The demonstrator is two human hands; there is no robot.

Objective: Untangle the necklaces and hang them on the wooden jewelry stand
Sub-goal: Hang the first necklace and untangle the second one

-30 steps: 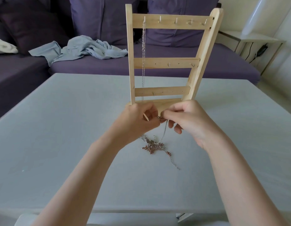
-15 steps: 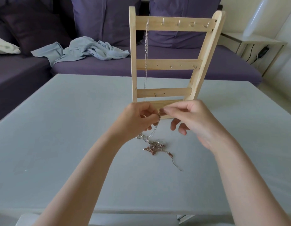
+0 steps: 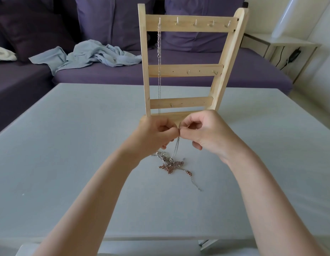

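Now our left hand (image 3: 155, 133) and right hand (image 3: 203, 132) both pinch silver chain (image 3: 176, 147) with curled fingers, above tangled necklaces (image 3: 172, 164) on table (image 3: 68, 145), before wooden stand (image 3: 186, 71).

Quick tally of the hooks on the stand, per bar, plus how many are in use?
Wooden stand hooks:
Top bar: 5
Middle bar: 2
Bottom bar: 1
Total: 8
In use: 1, holding the hung silver necklace on the leftmost top hook.
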